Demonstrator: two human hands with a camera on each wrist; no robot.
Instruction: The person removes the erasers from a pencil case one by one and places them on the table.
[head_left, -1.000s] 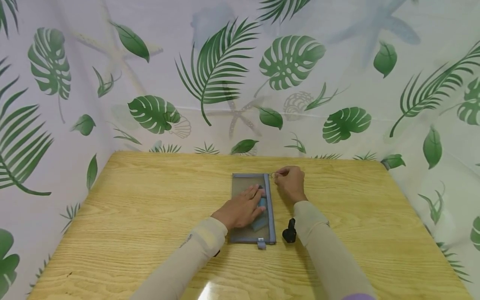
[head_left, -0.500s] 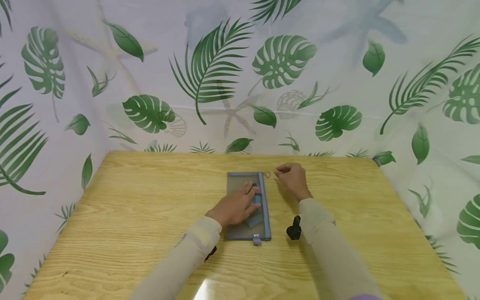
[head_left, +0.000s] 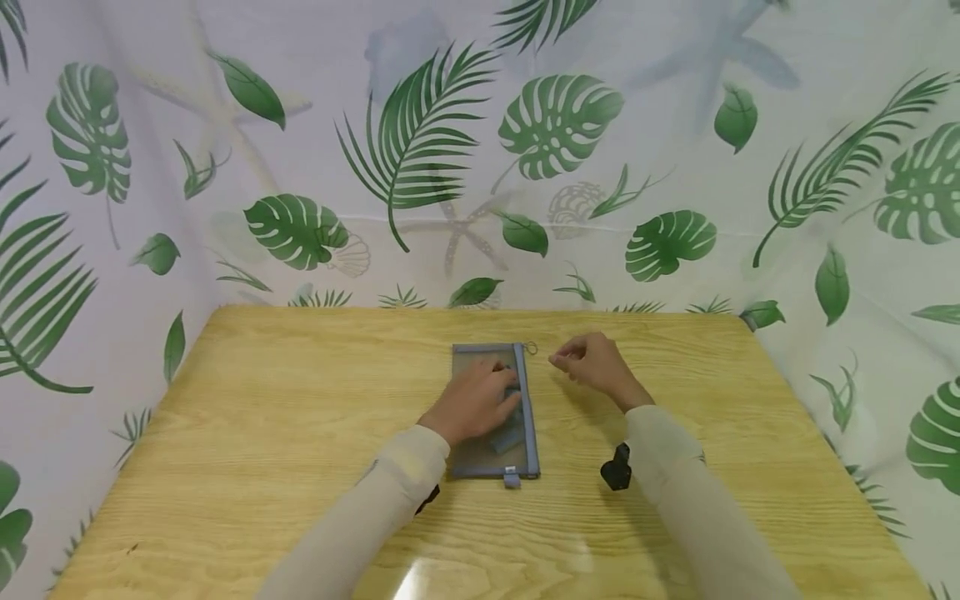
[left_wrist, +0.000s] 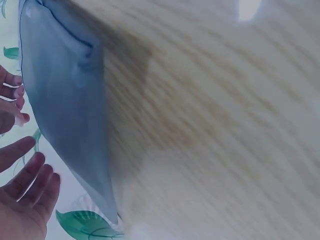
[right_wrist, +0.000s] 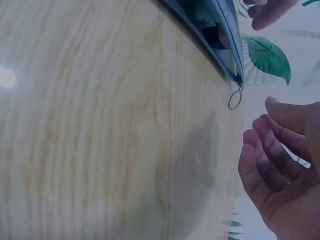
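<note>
A grey-blue mesh zipper pouch [head_left: 468,462] lies on the table, its zipper edge to the right and a metal ring pull [head_left: 531,347] at its far right corner. A blue item [head_left: 508,437] shows through the mesh, partly hidden. My left hand [head_left: 472,402] is over the pouch with bent, spread fingers; in the left wrist view this hand [left_wrist: 30,202] stands beside the pouch [left_wrist: 65,95]. To the right of the ring, my right hand [head_left: 597,367] hovers with loosely curled fingers, holding nothing. The right wrist view shows the ring [right_wrist: 235,99] apart from the right hand's fingertips [right_wrist: 248,136].
The wooden table [head_left: 315,375] extends to both sides of the pouch. A leaf-print cloth [head_left: 465,167] rises behind it and at both sides. A black wrist device [head_left: 617,468] sits beneath the right sleeve.
The right hand has let go of the ring pull and drawn away to the right. The left hand, flat on the pouch before, has its fingers more bent now.
</note>
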